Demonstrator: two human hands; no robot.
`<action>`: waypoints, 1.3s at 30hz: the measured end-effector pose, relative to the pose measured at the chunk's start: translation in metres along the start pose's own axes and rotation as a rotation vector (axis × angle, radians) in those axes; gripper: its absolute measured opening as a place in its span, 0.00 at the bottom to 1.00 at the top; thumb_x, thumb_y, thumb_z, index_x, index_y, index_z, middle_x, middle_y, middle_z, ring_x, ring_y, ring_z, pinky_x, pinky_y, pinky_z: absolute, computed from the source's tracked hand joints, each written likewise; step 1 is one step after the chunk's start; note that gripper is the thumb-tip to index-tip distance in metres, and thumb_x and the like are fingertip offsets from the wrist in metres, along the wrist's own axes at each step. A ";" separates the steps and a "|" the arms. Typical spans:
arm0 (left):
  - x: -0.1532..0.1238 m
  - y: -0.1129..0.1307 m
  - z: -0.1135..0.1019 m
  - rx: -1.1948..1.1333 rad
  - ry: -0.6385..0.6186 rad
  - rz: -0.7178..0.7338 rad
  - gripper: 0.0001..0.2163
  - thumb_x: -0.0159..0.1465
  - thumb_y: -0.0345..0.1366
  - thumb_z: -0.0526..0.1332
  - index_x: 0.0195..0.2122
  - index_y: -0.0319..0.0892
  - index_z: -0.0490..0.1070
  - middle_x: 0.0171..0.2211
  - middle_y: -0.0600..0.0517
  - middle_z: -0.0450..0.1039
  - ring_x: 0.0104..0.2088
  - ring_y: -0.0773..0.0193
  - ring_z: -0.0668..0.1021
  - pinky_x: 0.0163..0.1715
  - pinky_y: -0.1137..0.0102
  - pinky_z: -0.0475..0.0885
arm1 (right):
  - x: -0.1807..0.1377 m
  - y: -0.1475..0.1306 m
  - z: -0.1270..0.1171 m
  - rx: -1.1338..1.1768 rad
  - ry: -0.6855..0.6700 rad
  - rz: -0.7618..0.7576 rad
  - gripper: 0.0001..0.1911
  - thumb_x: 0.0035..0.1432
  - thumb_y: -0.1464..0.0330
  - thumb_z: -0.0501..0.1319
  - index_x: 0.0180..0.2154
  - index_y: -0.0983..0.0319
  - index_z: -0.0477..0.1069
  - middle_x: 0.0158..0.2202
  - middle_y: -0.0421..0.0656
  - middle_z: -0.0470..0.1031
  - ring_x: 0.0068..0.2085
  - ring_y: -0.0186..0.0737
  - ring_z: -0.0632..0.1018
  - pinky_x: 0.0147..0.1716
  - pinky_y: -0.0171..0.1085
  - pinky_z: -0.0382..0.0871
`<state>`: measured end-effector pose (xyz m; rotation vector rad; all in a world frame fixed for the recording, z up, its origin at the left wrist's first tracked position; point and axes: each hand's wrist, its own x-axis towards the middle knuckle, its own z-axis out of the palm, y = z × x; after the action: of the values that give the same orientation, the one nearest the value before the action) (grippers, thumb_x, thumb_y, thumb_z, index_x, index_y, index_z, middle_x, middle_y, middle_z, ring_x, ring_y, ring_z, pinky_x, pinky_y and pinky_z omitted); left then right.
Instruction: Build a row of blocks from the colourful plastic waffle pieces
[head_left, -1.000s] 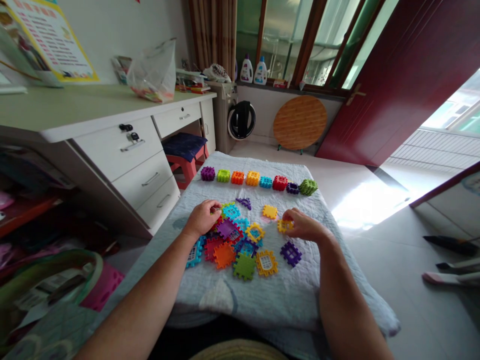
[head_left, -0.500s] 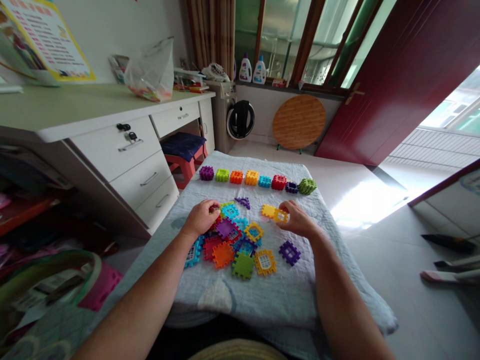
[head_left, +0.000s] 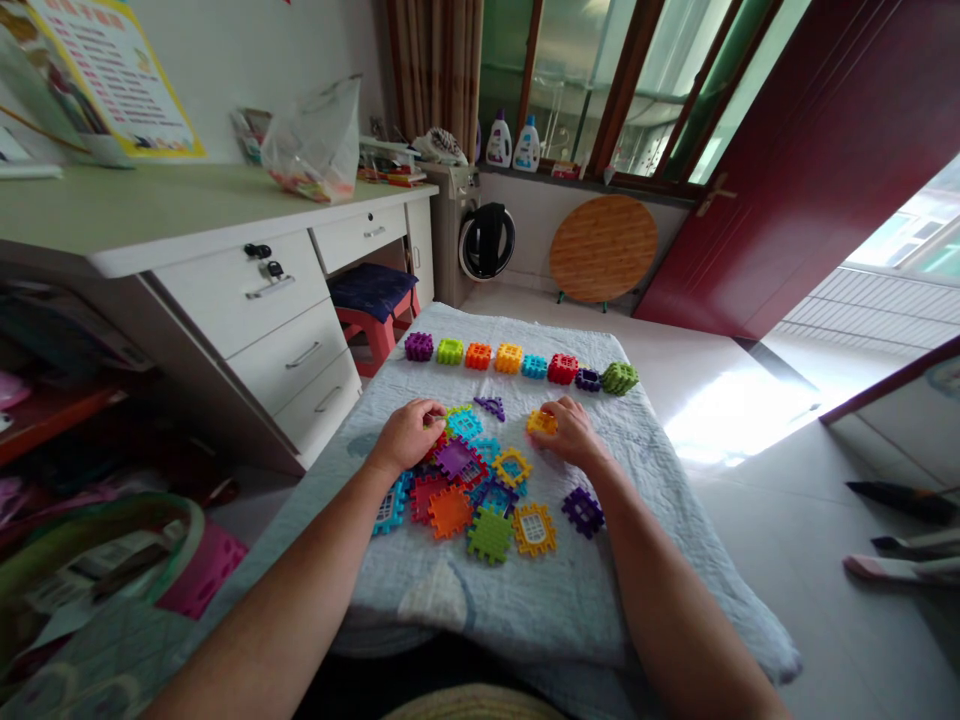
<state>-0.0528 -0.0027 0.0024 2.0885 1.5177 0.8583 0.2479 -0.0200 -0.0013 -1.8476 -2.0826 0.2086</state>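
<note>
My right hand (head_left: pixel 573 432) is closed on a yellow notched building tile (head_left: pixel 541 423), right of the pile. The fingers cover part of that tile. My left hand (head_left: pixel 411 434) rests with curled fingers against the far left edge of the pile; whatever lies under its fingertips is hidden. Closest to it are a light blue window tile (head_left: pixel 465 424) and a purple tile (head_left: pixel 456 459). Lower in the pile are an orange tile (head_left: pixel 450 512), a green tile (head_left: pixel 490 535) and a yellow-framed tile (head_left: pixel 534 529). Apart to the right lies a dark purple window tile (head_left: pixel 583 512).
A row of assembled block cubes, from a purple cube (head_left: pixel 419 347) to a green cube (head_left: pixel 620 378), lines the far side of the cloth-covered table (head_left: pixel 540 600). A purple triangular piece (head_left: pixel 490 407) lies beyond the pile. A desk (head_left: pixel 172 215) stands at left, a stool (head_left: pixel 375 292) beside it.
My right hand has moved left and now covers more of the yellow pieces; two showed side by side before, one shows now. My left hand stays at the pile. The view has shifted slightly.
</note>
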 end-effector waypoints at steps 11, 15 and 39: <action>-0.001 0.001 0.000 0.001 0.001 -0.005 0.08 0.56 0.35 0.57 0.34 0.42 0.72 0.35 0.50 0.75 0.34 0.62 0.76 0.41 0.67 0.71 | -0.002 0.000 0.000 0.004 -0.032 0.007 0.24 0.48 0.56 0.64 0.46 0.62 0.71 0.42 0.46 0.67 0.44 0.46 0.69 0.45 0.40 0.62; -0.001 0.001 0.000 -0.008 0.002 -0.008 0.08 0.56 0.35 0.57 0.34 0.42 0.72 0.35 0.50 0.76 0.34 0.62 0.76 0.41 0.67 0.71 | -0.002 0.001 0.000 -0.004 -0.032 0.005 0.25 0.49 0.56 0.64 0.47 0.62 0.70 0.42 0.47 0.68 0.45 0.46 0.69 0.46 0.40 0.62; 0.000 0.000 0.000 -0.018 0.014 -0.005 0.07 0.55 0.35 0.57 0.34 0.42 0.72 0.35 0.50 0.76 0.33 0.62 0.77 0.40 0.68 0.72 | -0.003 0.003 -0.002 -0.030 -0.018 0.049 0.27 0.45 0.50 0.66 0.42 0.61 0.72 0.40 0.46 0.67 0.44 0.47 0.69 0.45 0.42 0.63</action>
<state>-0.0528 -0.0027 0.0022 2.0691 1.5167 0.8835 0.2513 -0.0230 -0.0012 -1.9223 -2.0646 0.2082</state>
